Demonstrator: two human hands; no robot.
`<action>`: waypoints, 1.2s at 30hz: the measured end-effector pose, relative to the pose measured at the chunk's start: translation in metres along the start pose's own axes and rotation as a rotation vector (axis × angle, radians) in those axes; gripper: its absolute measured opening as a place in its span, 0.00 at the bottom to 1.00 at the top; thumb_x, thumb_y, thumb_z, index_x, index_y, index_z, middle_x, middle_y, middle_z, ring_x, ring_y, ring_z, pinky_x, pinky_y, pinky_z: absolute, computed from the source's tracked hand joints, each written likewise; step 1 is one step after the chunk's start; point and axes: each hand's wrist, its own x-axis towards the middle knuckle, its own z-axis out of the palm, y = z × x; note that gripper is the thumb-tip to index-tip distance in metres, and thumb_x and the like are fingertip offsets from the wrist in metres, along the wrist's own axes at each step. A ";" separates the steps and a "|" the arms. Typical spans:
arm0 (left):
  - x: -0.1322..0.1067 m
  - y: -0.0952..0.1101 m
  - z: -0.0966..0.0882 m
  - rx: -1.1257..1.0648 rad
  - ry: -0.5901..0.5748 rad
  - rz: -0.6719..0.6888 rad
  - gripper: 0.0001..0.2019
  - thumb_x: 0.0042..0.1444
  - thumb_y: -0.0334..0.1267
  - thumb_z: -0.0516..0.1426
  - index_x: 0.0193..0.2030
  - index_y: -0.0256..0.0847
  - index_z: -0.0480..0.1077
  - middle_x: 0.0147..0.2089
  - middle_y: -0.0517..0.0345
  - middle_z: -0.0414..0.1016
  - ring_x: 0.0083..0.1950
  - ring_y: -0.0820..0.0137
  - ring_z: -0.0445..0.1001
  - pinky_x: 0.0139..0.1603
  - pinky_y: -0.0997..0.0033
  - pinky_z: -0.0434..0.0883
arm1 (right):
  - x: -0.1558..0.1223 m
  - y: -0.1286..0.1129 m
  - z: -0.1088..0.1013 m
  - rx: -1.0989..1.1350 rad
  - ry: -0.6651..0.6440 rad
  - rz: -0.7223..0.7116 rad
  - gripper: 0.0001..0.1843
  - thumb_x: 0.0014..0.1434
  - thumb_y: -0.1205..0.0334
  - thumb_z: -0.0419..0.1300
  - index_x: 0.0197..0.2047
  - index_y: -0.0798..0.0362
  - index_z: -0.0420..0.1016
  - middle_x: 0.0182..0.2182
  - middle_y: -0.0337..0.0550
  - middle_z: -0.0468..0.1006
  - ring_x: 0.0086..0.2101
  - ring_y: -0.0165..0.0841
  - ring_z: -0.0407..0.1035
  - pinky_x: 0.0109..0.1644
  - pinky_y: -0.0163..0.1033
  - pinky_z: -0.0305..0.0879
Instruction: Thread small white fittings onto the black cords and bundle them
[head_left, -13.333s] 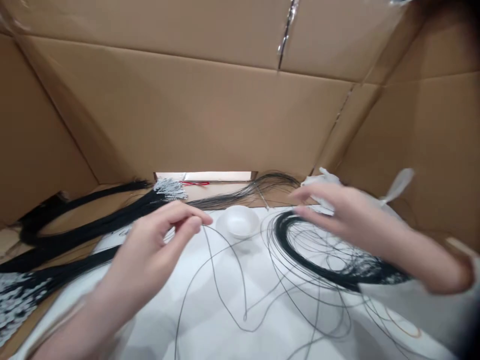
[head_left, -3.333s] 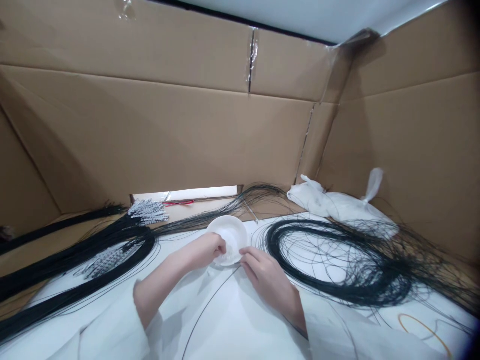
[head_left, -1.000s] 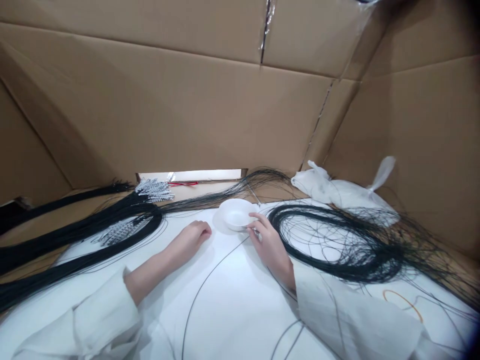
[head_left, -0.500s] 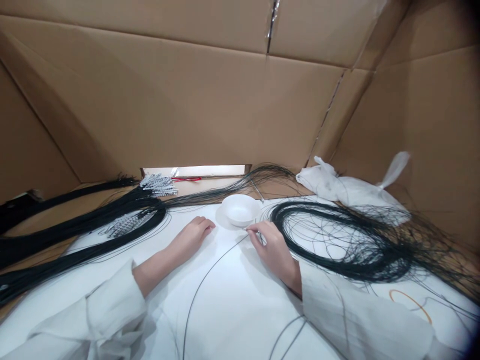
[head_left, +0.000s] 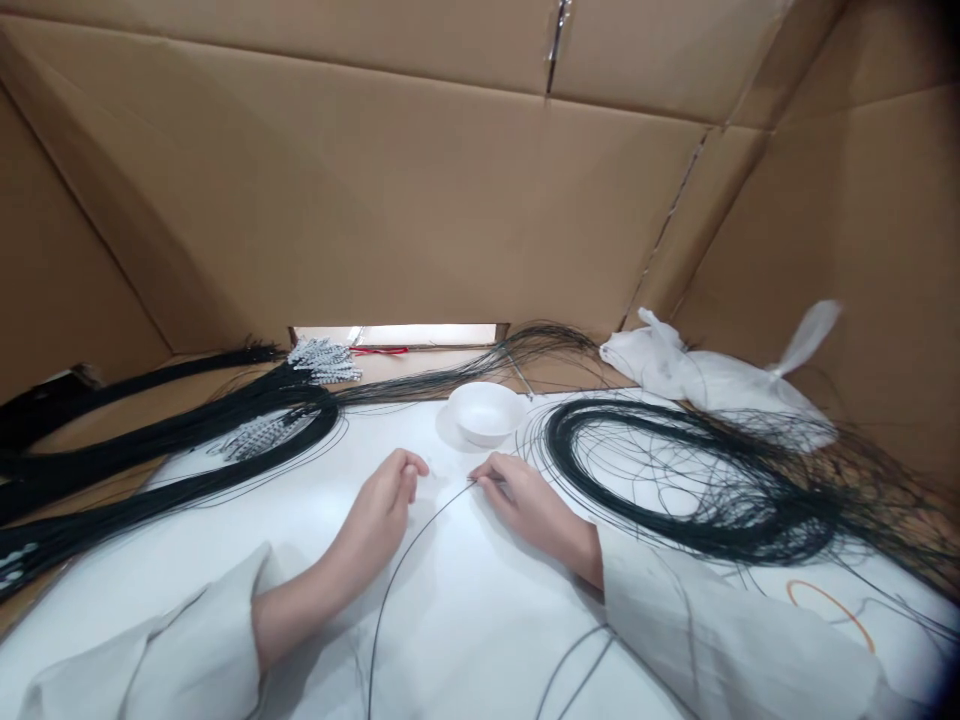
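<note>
Thumb and fingers of my right hand pinch the tip of a thin black wire, which curves down across the white tabletop to the bottom edge. My left hand is raised a little to the left of that end, its thumb and forefinger pressed together. Something small and pale seems to show by its fingertips, too faint to name. Just beyond both hands stands a white bowl; its inside looks plain white. To the right of my right hand lies a big coil of black wires.
Bundles of black wires with black-and-white striped ends lie at the left. A white plastic bag rests at the back right. An orange ring lies at the right. Cardboard walls enclose the table.
My left hand has lifted and turned, its fingers now pinched together. My right hand has drawn the wire end slightly left and nearer, away from the bowl.
</note>
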 end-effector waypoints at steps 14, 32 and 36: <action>-0.017 0.012 0.013 -0.317 -0.181 -0.185 0.12 0.60 0.44 0.43 0.32 0.42 0.60 0.24 0.65 0.57 0.26 0.73 0.57 0.29 0.73 0.56 | -0.008 -0.030 0.000 0.409 -0.102 0.227 0.08 0.56 0.66 0.51 0.30 0.57 0.70 0.23 0.38 0.72 0.27 0.27 0.66 0.33 0.31 0.61; -0.011 0.008 0.018 -0.661 -0.291 -0.176 0.06 0.56 0.36 0.52 0.39 0.37 0.64 0.28 0.60 0.68 0.31 0.73 0.67 0.35 0.71 0.65 | -0.011 -0.040 0.001 0.512 -0.118 0.355 0.07 0.52 0.68 0.54 0.28 0.58 0.73 0.24 0.41 0.74 0.26 0.27 0.65 0.31 0.31 0.61; -0.010 0.008 0.018 -0.687 -0.308 -0.198 0.05 0.56 0.36 0.53 0.37 0.36 0.64 0.28 0.58 0.70 0.32 0.72 0.69 0.37 0.70 0.66 | -0.011 -0.041 0.001 0.529 -0.137 0.360 0.11 0.53 0.68 0.52 0.29 0.59 0.76 0.26 0.43 0.77 0.28 0.29 0.68 0.32 0.32 0.62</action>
